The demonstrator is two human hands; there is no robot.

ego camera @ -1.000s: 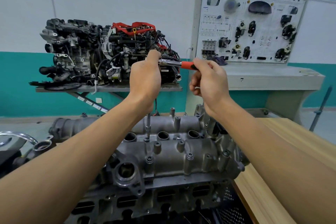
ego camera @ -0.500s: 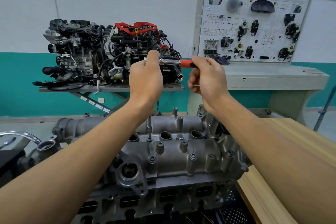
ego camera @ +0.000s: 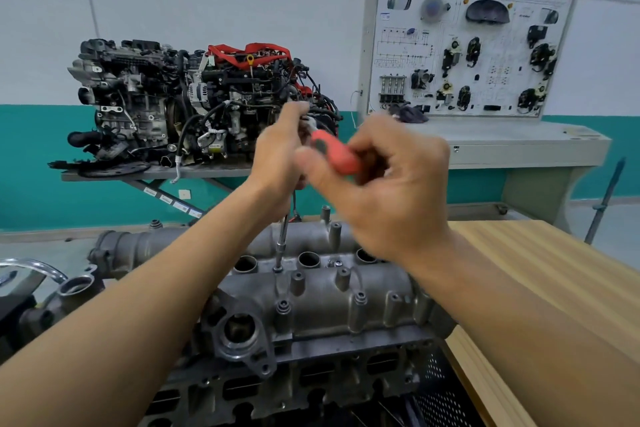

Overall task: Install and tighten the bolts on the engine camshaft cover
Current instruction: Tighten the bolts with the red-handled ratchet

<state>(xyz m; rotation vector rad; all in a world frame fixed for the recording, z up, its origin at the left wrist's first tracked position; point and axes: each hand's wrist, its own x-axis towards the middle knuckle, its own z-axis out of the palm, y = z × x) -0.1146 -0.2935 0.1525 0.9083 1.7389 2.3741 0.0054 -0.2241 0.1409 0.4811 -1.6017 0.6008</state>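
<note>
Chinese heading, too blurred to read, atop the display board (ego camera: 519,42)

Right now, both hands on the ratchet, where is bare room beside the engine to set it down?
The wooden bench right of the camshaft cover shows bare. The cover's top is crowded with bolt bosses and plug wells, with left hand, right hand and ratchet above. A chrome pipe crowds its left.
</note>
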